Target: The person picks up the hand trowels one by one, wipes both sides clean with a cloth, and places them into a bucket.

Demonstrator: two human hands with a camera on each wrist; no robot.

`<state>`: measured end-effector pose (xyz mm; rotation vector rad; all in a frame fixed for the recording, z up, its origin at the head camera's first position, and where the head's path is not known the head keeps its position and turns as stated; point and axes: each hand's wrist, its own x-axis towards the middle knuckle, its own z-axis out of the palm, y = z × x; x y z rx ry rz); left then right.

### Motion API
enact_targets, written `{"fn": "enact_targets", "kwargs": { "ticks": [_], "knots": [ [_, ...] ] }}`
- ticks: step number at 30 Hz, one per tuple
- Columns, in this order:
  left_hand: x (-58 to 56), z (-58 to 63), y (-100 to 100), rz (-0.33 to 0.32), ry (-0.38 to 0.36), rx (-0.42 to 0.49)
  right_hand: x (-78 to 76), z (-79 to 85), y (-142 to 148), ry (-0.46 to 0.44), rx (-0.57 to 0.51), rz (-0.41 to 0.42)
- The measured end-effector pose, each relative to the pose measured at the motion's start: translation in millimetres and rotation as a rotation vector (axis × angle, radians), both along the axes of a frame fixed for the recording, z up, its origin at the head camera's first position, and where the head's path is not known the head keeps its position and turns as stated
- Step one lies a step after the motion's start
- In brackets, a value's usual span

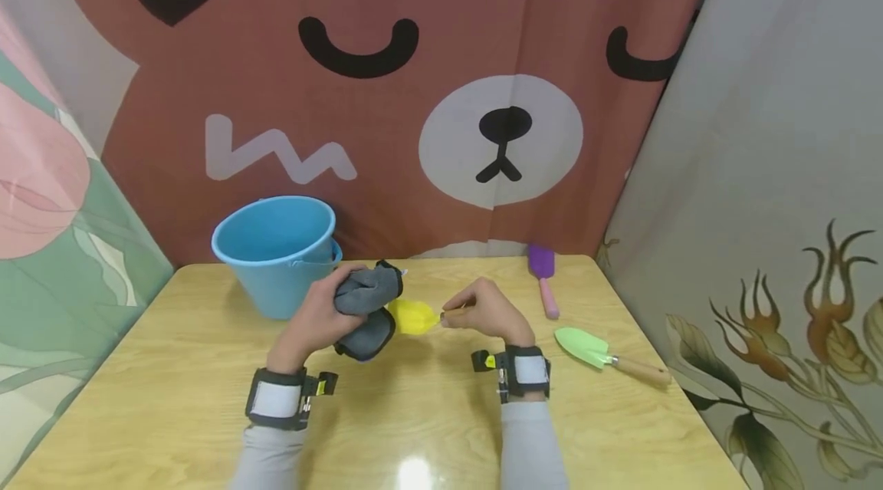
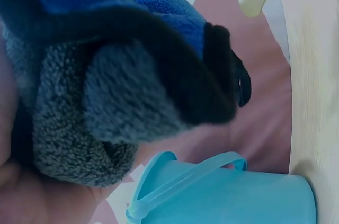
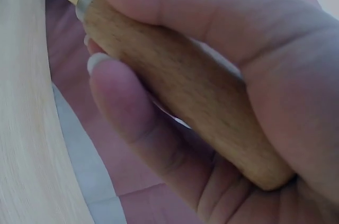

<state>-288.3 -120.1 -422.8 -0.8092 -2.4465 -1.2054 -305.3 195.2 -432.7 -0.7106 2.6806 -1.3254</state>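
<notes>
My left hand [image 1: 320,320] grips a folded grey cloth [image 1: 370,291] with black edging. Blue fabric shows on its other face in the left wrist view, where the cloth [image 2: 127,91] fills much of the picture. In my right hand [image 1: 491,310] is a small trowel with a yellow blade [image 1: 412,317]. Its wooden handle [image 3: 175,86] lies between thumb and fingers in the right wrist view. The yellow blade points left and meets the cloth's edge in the head view; whether the two touch is hard to tell.
A light blue bucket [image 1: 274,245] stands at the back left, just beyond my left hand. To the right lie a purple shovel [image 1: 542,264] with a pink handle and a green trowel [image 1: 585,346] with a wooden handle. Behind the wooden table [image 1: 386,429] hangs a bear-print curtain [image 1: 386,114].
</notes>
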Motion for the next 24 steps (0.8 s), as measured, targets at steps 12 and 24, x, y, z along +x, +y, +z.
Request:
{"fn": "enact_targets", "kwargs": {
  "ticks": [12,24],
  "knots": [
    [2.0,-3.0,25.3,0.079,0.042,-0.192,-2.7,6.7,-14.9,0.037,-0.048,0.079],
    [10.9,-10.9,42.3,0.197,0.007,-0.323,-2.2,2.6,-27.9,0.075,-0.041,0.134]
  ]
}}
